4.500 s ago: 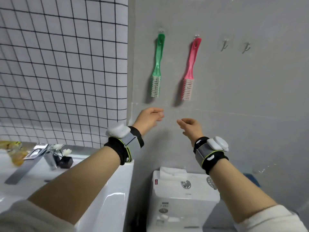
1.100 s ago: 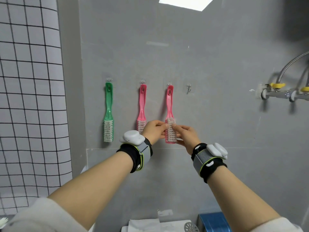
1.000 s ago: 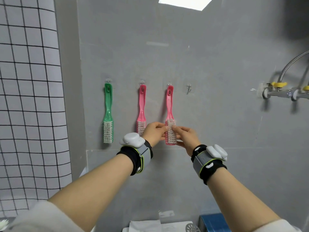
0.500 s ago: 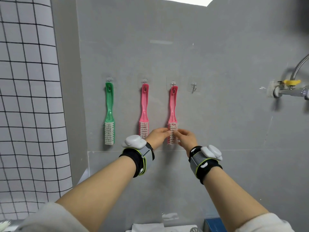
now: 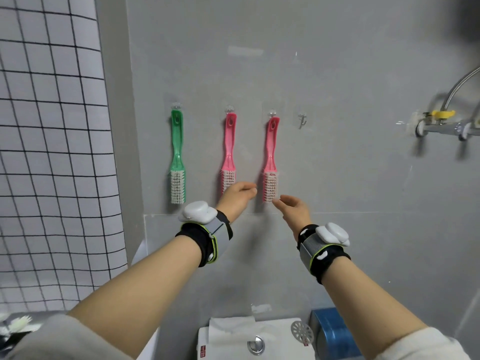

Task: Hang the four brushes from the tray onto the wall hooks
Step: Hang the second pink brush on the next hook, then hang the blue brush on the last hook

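Three brushes hang by their handles on the grey wall: a green brush (image 5: 177,157) at the left, a pink brush (image 5: 229,152) in the middle and a second pink brush (image 5: 271,157) to its right. A bare metal hook (image 5: 302,120) is fixed to the right of them. My left hand (image 5: 237,198) hovers just below the two pink brush heads, fingers loosely curled, holding nothing. My right hand (image 5: 293,209) is below the right pink brush, fingers apart, a little off its bristles. The tray is out of view.
A white tiled wall (image 5: 52,152) with black grout stands at the left. A shower valve with hose (image 5: 441,123) juts from the wall at the right. Below are a white toilet tank (image 5: 254,341) with folded tissue and a blue box (image 5: 335,331).
A third brush, pink, now hangs on the third hook. Both hands held its bristle head a moment ago and have since let go and dropped slightly below it.
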Demonstrator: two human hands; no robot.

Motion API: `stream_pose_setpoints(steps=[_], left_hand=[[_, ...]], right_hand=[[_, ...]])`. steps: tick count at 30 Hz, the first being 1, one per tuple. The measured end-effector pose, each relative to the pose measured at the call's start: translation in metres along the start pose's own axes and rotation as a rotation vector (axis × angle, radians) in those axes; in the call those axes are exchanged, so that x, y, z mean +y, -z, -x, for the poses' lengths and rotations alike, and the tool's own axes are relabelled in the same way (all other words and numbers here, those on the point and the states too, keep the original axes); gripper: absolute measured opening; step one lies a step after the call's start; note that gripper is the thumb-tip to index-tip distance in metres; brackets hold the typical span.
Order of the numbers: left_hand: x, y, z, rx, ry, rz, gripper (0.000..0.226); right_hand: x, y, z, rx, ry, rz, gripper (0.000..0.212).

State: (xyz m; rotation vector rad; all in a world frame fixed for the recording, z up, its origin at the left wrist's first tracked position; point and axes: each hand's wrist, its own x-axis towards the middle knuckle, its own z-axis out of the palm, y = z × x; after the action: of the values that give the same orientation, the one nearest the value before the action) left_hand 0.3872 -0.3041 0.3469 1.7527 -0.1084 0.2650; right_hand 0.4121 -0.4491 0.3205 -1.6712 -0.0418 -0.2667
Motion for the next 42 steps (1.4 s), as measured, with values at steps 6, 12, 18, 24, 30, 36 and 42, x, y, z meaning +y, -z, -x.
stream_pose_setpoints(steps=[6, 12, 18, 24, 30, 36, 42], left_hand=[[-0.035, 0.042, 0.069, 0.004, 0.055, 0.038, 0.032], [-0.101, 0.123, 0.159, 0.113, 0.215, 0.059, 0.030], [-0.164, 0.217, 0.257, 0.313, 0.395, 0.097, 0.021], [-0.223, 0.256, 0.338, 0.418, 0.575, 0.092, 0.021], [-0.268, 0.261, 0.419, 0.431, 0.763, -0.036, 0.021], [-0.289, 0.266, 0.478, 0.329, 0.886, -0.298, 0.021], [-0.293, 0.272, 0.502, 0.218, 0.887, -0.380, 0.020]], right_hand=[[0.036, -0.040, 0.082, -0.084, -0.071, 0.012, 0.042], [0.078, -0.110, 0.166, -0.298, -0.196, 0.030, 0.039], [0.127, -0.167, 0.246, -0.527, -0.279, 0.111, 0.039], [0.176, -0.188, 0.310, -0.686, -0.404, 0.206, 0.035], [0.216, -0.193, 0.369, -0.836, -0.501, 0.283, 0.032], [0.234, -0.187, 0.411, -0.934, -0.539, 0.338, 0.031], [0.235, -0.180, 0.429, -0.948, -0.542, 0.363, 0.032]])
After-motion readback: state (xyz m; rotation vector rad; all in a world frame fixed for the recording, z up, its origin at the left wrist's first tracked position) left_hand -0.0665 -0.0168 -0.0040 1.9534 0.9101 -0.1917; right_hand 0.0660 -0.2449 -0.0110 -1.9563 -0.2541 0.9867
